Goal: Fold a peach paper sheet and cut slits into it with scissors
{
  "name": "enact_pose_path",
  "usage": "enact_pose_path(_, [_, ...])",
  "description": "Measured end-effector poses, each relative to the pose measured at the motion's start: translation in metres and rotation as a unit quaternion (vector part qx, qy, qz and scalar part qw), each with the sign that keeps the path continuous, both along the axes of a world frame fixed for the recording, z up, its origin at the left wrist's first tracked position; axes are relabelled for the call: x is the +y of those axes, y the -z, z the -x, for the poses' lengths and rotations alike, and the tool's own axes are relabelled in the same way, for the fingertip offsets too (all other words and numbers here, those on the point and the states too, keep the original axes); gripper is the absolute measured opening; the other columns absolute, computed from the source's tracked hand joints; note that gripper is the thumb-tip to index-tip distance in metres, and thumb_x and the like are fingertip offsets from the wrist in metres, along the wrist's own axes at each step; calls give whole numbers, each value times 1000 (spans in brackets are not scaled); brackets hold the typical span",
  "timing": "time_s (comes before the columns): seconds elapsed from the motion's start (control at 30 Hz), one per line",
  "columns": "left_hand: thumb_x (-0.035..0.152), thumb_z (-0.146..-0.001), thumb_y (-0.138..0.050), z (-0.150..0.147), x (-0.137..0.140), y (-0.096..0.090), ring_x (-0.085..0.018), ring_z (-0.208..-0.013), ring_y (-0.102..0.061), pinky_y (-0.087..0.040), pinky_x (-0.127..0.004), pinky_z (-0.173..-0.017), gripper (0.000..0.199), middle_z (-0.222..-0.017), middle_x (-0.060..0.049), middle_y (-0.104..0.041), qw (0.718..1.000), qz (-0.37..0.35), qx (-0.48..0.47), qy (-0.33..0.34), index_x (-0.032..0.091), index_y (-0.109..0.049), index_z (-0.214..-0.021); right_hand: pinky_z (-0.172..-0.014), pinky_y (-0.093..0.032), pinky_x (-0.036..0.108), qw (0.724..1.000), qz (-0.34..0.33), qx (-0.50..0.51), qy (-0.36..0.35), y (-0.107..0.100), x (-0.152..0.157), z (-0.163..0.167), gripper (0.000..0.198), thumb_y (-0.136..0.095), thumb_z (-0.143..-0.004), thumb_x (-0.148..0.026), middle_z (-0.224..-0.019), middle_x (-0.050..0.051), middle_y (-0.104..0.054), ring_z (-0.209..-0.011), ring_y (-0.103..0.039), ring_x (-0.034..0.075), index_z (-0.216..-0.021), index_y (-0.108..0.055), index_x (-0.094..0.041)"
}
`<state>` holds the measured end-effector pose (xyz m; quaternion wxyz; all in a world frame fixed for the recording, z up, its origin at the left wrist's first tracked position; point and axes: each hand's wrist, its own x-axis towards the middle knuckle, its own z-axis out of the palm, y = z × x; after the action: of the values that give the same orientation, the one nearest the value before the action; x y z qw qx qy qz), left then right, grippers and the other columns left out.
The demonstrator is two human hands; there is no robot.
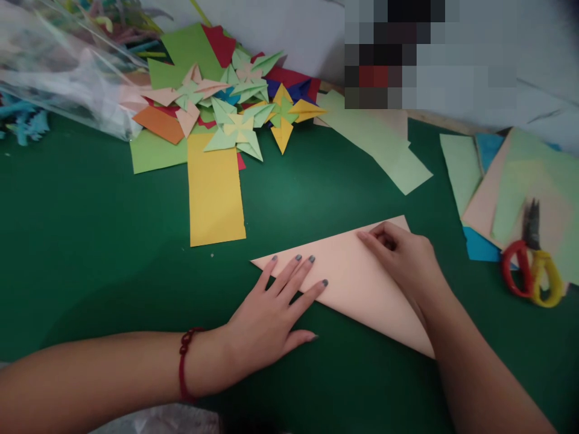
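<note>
A peach sheet of paper (348,283), folded into a triangle, lies on the green table with its sharp tip to the left. My left hand (271,313) rests flat on its left part, fingers spread and holding nothing. Near the upper right corner, my right hand (402,250) is closed, its curled fingers and thumb pressed on the paper by the top edge. Part of the sheet's right side is hidden under my right hand and wrist.
Scissors (534,259) with red and yellow handles lie at the right on stacked coloured sheets (484,187). Folded paper stars (239,126), a yellow strip (216,193) and pale green paper (384,138) lie farther back. A clear plastic bag (81,78) is at the upper left.
</note>
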<state>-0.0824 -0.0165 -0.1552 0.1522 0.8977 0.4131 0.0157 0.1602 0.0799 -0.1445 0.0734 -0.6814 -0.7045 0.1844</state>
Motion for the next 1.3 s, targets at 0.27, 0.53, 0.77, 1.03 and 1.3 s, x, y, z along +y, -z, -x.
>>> enact_pose_path(0.27, [62,-85,-30,1,-3,-1,-28,-139,-4,-8,-52,-109,74,-151,-12,-11,1000,-6,22,-8,14,-25,-141,-46,-33,25,1000,7,-3,5,2,0,-1,30,-54,-80,-50,-62,2,-61,-56,-55,16,-68,-57,-22])
enact_pose_path(0.53, [64,-82,-32,2,-7,-5,-30,-139,-1,-8,-56,-108,75,-152,-11,-9,999,2,38,-34,18,-25,-142,-46,-34,26,1000,-3,4,-5,4,0,-3,30,-54,-80,-50,-63,3,-61,-55,-56,17,-68,-57,-22])
enact_pose_path(0.77, [66,-80,-34,7,-8,-5,-33,-138,-4,-11,-61,-104,76,-152,-11,-9,999,27,17,-36,24,-22,-142,-47,-35,26,1000,12,-9,4,0,-1,-1,31,-54,-80,-51,-64,3,-62,-58,-57,18,-68,-58,-22])
enact_pose_path(1.03, [65,-80,-37,9,-10,-6,-35,-138,-6,-15,-63,-102,73,-151,-12,-10,999,28,9,-38,28,-23,-142,-47,-35,26,1000,5,-8,0,3,0,-2,30,-55,-79,-51,-64,3,-62,-58,-57,18,-68,-58,-22])
enact_pose_path(1.3, [65,-79,-38,10,-11,-6,-34,-138,-7,-15,-62,-103,74,-151,-13,-12,999,22,6,-40,28,-23,-142,-45,-35,26,1000,-1,1,-8,3,-1,-2,30,-54,-80,-50,-64,4,-63,-57,-58,19,-69,-59,-23])
